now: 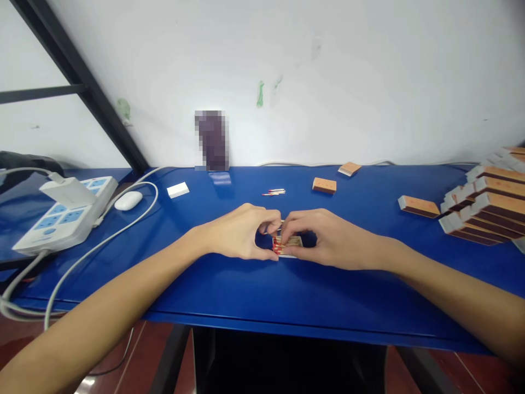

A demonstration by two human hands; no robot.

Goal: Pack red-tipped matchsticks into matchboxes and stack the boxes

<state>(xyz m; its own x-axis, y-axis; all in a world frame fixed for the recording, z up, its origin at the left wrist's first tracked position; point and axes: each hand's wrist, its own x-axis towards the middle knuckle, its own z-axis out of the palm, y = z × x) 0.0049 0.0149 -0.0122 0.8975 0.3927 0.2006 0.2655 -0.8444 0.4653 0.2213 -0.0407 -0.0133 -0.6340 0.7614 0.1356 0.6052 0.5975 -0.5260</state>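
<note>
A small white matchbox tray [296, 241] lies on the blue table between my hands, filled with red-tipped matches [280, 247]. My left hand [246, 232] curls around its left end, thumb at the near corner and fingers on the far side. From the right, my right hand [328, 238] closes over the tray, its thumb along the near wall and its fingertips down on the matches. Parts of the tray are hidden under my fingers. Beyond the hands lies a little group of loose matches [274, 192].
Matchboxes are stacked [488, 210] at the right, with a single matchbox [419, 206] beside them. Another matchbox [324, 185] and an orange cover [349, 168] lie farther back. Leftward are a white tray [178, 190], a white earbud case [128, 200], cables and a power strip [65, 216].
</note>
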